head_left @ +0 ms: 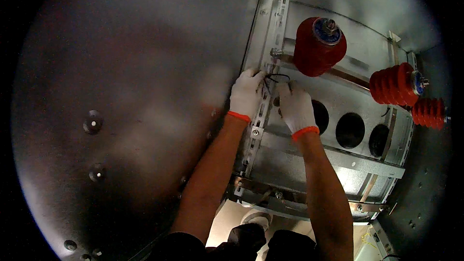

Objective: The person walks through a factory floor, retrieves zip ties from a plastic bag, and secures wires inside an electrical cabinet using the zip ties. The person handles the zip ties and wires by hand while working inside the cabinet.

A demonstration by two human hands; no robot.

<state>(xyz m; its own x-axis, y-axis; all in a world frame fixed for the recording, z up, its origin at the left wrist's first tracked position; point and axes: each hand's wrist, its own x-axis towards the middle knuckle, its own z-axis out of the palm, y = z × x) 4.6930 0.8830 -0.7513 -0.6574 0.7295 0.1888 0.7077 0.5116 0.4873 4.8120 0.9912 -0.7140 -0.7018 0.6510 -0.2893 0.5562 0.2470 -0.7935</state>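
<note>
My left hand (247, 93), in a white glove with an orange-red cuff, rests against the slotted metal rail (262, 111). Its curled fingers pinch a thin black strand (279, 75), a wire or cable tie, that loops out beside the rail. My right hand (296, 107), gloved the same way, is just to the right of it over the back panel. The fingers there are bent together close to the strand, and whatever lies between them is hidden.
Red ribbed insulators (313, 50) stick out from the panel at upper right. Large round holes (350, 130) lie right of my right hand. A copper-coloured bar (297, 195) crosses below. A grey metal wall (121, 116) fills the left side.
</note>
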